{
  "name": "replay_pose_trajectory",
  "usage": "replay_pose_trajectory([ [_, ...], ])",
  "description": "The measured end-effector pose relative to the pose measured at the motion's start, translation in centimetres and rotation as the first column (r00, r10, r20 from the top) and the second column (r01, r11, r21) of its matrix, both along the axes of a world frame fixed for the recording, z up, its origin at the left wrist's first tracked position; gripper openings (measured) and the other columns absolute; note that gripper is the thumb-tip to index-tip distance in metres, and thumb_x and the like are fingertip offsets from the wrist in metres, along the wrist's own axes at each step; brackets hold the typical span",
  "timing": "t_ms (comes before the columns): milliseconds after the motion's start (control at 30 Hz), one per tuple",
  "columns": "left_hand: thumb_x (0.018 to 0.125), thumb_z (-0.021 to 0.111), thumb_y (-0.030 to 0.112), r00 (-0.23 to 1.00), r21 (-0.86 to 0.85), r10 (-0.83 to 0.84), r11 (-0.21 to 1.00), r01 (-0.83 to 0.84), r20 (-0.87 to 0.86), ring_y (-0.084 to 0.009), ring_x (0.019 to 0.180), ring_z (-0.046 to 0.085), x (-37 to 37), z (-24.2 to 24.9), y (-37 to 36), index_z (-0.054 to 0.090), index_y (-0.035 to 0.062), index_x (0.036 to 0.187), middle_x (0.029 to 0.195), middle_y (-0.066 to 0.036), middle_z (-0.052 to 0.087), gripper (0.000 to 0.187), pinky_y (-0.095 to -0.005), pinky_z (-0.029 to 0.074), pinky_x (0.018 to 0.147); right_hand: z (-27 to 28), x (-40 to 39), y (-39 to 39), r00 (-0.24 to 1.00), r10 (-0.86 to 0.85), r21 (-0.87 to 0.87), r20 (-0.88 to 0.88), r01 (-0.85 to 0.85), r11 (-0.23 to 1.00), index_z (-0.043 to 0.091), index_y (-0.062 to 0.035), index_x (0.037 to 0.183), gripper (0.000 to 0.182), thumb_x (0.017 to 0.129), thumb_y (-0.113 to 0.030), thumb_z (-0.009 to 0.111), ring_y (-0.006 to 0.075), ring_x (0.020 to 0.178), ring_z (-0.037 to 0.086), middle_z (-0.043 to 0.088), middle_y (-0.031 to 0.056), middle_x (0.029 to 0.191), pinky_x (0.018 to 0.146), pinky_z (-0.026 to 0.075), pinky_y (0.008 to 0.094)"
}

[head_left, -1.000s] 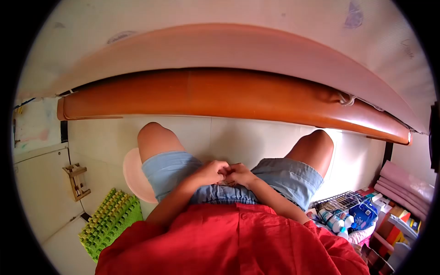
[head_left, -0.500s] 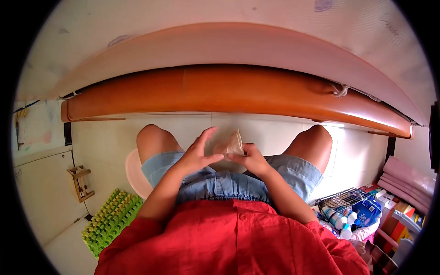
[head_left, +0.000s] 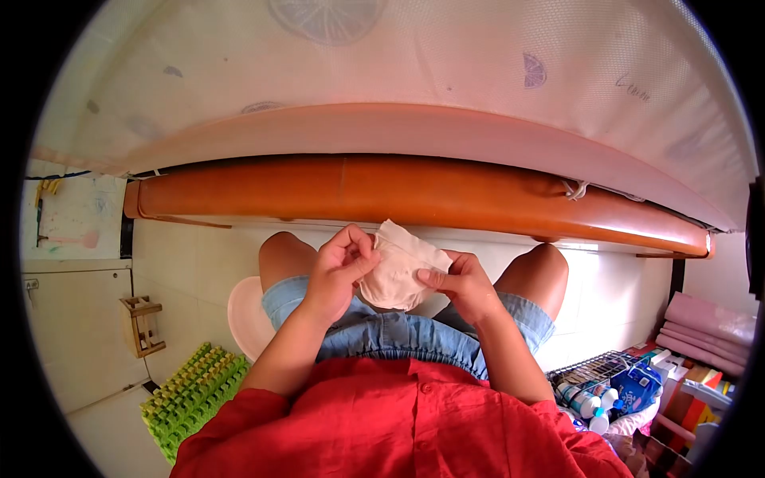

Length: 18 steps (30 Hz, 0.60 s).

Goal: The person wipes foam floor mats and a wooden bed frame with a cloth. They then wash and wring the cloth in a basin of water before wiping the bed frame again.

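Observation:
Between my knees I hold up a small cream-coloured cloth piece, spread out, with a straight upper edge and a gathered, rounded lower edge. Its exact kind does not show. My left hand pinches its left edge with thumb and fingers. On the other side my right hand grips the right edge, the thumb lying on the front and the fingers partly hidden behind the fabric.
A wooden bed rail runs across in front, below a patterned covering. At left are a pink round basin or stool, a green mat-like stack and a small wooden rack. Bottles and folded pink pads lie at right.
The left hand, open and apart from the cloth before, now grips its left edge. The cloth has gone from bunched in the right hand to spread between both. The view has tilted up.

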<state>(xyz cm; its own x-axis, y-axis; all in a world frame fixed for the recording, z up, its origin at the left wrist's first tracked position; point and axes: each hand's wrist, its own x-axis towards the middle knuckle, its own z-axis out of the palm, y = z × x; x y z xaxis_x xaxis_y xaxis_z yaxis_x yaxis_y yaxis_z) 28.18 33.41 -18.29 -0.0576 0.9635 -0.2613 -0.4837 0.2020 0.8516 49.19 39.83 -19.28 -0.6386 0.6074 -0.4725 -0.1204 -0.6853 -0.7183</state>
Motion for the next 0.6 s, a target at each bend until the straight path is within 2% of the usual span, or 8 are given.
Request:
replay_pose_trajectory([
  [67, 0.089, 0.059, 0.002, 0.999, 0.014, -0.019, 1.0, 0.02, -0.032, -0.0073, 0.08, 0.051, -0.2, -0.1, -0.1, 0.059, 0.0055, 0.101, 0.095, 0.0, 0.056, 0.013, -0.0177, 0.04, 0.066, 0.1, 0.0, 0.1, 0.995, -0.064, -0.061, -0.072, 0.059, 0.996, 0.061, 0.005, 0.114, 0.038, 0.081, -0.01, 0.073, 0.0187, 0.095, 0.064, 0.067, 0.01, 0.105, 0.089, 0.048, 0.0308],
  [133, 0.09, 0.057, 0.002, 0.969, -0.055, -0.084, 0.996, 0.073, -0.233, -0.008, 0.082, 0.052, -0.1, 0.9, 0.2, 0.062, 0.0029, 0.11, 0.101, 0.001, 0.056, 0.021, -0.0184, 0.042, 0.07, 0.8, -0.5, 0.4, 0.942, -0.252, -0.228, -0.221, 0.201, 0.953, 0.058, 0.0034, 0.117, 0.037, 0.084, -0.009, 0.07, 0.0155, 0.098, 0.062, 0.065, 0.0081, 0.11, 0.087, 0.049, 0.03],
  [167, 0.09, 0.057, 0.002, 0.969, -0.057, -0.087, 0.995, 0.076, -0.23, -0.008, 0.082, 0.052, 0.1, 1.1, 0.5, 0.062, 0.0029, 0.11, 0.101, 0.001, 0.056, 0.021, -0.0184, 0.042, 0.07, 0.6, -0.6, 0.3, 0.942, -0.255, -0.23, -0.219, 0.205, 0.952, 0.058, 0.0034, 0.117, 0.037, 0.084, -0.009, 0.07, 0.0155, 0.098, 0.062, 0.065, 0.0081, 0.11, 0.087, 0.049, 0.03],
  [233, 0.086, 0.064, 0.004, 0.944, 0.09, -0.006, 0.995, 0.038, -0.331, -0.0093, 0.09, 0.055, 0.7, 1.4, 1.1, 0.057, 0.0, 0.123, 0.098, -0.001, 0.057, 0.038, -0.0205, 0.045, 0.076, 0.4, -0.8, 0.4, 0.967, -0.194, -0.032, -0.167, 0.191, 0.981, 0.055, 0.0011, 0.122, 0.037, 0.087, -0.006, 0.066, 0.0146, 0.1, 0.061, 0.062, 0.0074, 0.114, 0.086, 0.049, 0.029],
  [333, 0.083, 0.065, 0.0, 0.924, 0.114, -0.017, 0.991, 0.065, -0.383, -0.0102, 0.094, 0.057, 0.6, 1.7, 1.1, 0.054, -0.001, 0.126, 0.104, -0.003, 0.057, 0.044, -0.0213, 0.047, 0.079, 0.8, -1.5, 0.6, 0.971, -0.224, 0.079, -0.079, 0.23, 0.97, 0.055, -0.0005, 0.122, 0.034, 0.089, -0.003, 0.063, 0.014, 0.099, 0.061, 0.064, 0.0069, 0.111, 0.084, 0.049, 0.0277],
  [467, 0.08, 0.065, -0.005, 0.945, -0.002, -0.024, 1.0, 0.025, -0.326, -0.0114, 0.095, 0.057, 0.7, 2.0, 1.2, 0.049, -0.0008, 0.131, 0.106, -0.004, 0.056, 0.054, -0.0225, 0.047, 0.08, 0.3, -1.0, 1.0, 0.965, -0.247, 0.102, -0.088, 0.255, 0.962, 0.057, -0.0002, 0.12, 0.031, 0.089, 0.0, 0.061, 0.0122, 0.097, 0.06, 0.064, 0.006, 0.11, 0.081, 0.049, 0.0246],
  [567, 0.08, 0.062, -0.003, 0.948, -0.004, 0.058, 0.998, -0.063, -0.313, -0.0106, 0.092, 0.057, 0.7, 2.5, 1.6, 0.045, -0.0005, 0.134, 0.106, -0.005, 0.056, 0.056, -0.0219, 0.047, 0.079, -0.1, -0.3, 1.4, 0.959, -0.281, 0.038, -0.036, 0.282, 0.959, 0.065, 0.001, 0.107, 0.029, 0.082, 0.012, 0.057, 0.0126, 0.094, 0.06, 0.065, 0.0064, 0.106, 0.079, 0.047, 0.0237],
  [600, 0.081, 0.058, -0.002, 0.972, -0.071, 0.045, 0.995, -0.063, -0.229, -0.0095, 0.089, 0.056, 0.5, 2.1, 1.6, 0.046, -0.0006, 0.133, 0.105, -0.004, 0.056, 0.054, -0.0208, 0.045, 0.077, -0.1, 0.0, 1.6, 0.974, -0.217, 0.207, -0.062, 0.225, 0.952, 0.068, 0.0015, 0.1, 0.034, 0.074, 0.016, 0.052, 0.0135, 0.092, 0.059, 0.065, 0.0066, 0.102, 0.078, 0.046, 0.0238],
])
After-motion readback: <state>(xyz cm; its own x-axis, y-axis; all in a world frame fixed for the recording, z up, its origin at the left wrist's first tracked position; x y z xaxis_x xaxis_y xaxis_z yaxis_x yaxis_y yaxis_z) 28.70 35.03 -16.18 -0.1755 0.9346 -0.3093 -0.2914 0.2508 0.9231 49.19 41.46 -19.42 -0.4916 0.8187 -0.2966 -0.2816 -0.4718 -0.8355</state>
